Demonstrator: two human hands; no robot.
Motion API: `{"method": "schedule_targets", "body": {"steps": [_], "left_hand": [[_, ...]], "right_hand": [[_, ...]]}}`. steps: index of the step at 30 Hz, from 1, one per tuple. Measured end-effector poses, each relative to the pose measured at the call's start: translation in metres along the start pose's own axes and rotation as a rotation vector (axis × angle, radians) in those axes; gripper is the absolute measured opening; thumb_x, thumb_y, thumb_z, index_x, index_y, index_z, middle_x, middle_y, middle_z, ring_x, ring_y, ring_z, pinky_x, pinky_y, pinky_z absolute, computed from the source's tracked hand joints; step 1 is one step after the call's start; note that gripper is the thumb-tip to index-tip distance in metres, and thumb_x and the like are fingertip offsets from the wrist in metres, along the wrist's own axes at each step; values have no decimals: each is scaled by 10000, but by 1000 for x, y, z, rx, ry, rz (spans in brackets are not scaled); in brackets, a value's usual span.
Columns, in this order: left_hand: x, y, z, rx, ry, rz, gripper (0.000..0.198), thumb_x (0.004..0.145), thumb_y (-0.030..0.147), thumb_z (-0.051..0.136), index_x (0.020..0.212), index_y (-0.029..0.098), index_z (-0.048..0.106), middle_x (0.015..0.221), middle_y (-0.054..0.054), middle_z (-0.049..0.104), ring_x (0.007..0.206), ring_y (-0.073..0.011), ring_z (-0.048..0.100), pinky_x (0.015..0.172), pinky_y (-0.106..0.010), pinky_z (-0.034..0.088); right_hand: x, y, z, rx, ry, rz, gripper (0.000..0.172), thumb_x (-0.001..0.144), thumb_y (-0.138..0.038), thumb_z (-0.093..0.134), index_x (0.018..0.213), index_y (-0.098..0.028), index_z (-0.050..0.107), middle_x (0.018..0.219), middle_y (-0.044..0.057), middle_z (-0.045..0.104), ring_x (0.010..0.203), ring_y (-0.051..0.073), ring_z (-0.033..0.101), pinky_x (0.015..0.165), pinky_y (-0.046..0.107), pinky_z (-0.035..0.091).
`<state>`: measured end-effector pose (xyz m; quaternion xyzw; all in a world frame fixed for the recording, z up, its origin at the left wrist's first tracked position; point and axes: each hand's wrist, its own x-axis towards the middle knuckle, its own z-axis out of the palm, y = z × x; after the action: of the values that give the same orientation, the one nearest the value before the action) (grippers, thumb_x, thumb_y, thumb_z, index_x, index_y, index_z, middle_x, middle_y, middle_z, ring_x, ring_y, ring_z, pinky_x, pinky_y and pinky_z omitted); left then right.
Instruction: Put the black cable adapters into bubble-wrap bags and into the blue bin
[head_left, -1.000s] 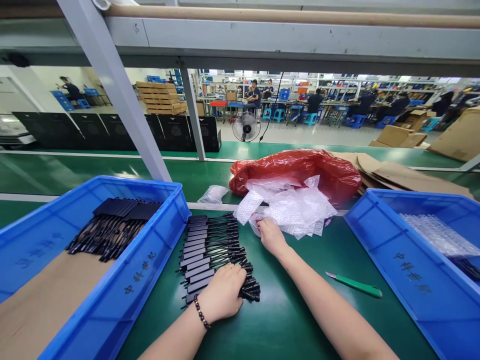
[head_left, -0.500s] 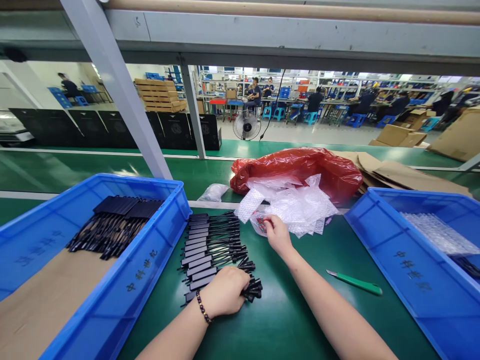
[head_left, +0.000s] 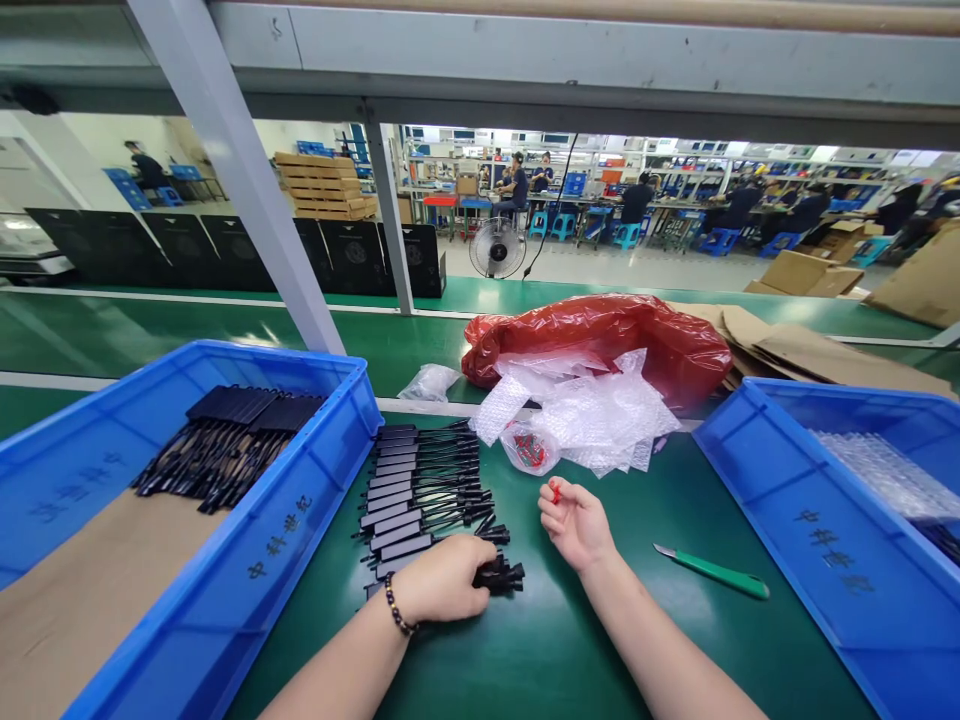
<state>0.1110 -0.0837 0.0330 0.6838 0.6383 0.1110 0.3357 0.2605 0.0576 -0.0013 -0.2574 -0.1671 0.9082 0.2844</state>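
My left hand is closed over the near end of a row of black flat parts with cables laid on the green mat. My right hand is just right of that row, fingers curled round a small red piece. A little beyond it lies a small clear bag of red pieces, at the edge of a heap of bubble wrap. A blue bin on my left holds more of the black parts on a cardboard liner.
A red plastic bag lies behind the bubble wrap. A green-handled knife rests right of my right hand. Another blue bin with bubble wrap stands at the right. Flat cardboard lies behind it. A slanted grey post rises at left. People work at distant benches.
My right hand has drawn back from the small bag toward me, now holding a red piece. My left hand has stayed on the black parts, shifting slightly nearer.
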Motion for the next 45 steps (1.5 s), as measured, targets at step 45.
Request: {"method": "schedule_targets", "body": {"steps": [45], "left_hand": [[26,6,5,-988,-82,-227,336,682,418,582,796,116,489,640,-25,566,454,-121,560,431,-206,409]], "right_hand": [[-13,19,-14,-430,-66,135,364,593,-346,709,631,-132,416,532,-49,418,371,10,293,315,145,167]]}}
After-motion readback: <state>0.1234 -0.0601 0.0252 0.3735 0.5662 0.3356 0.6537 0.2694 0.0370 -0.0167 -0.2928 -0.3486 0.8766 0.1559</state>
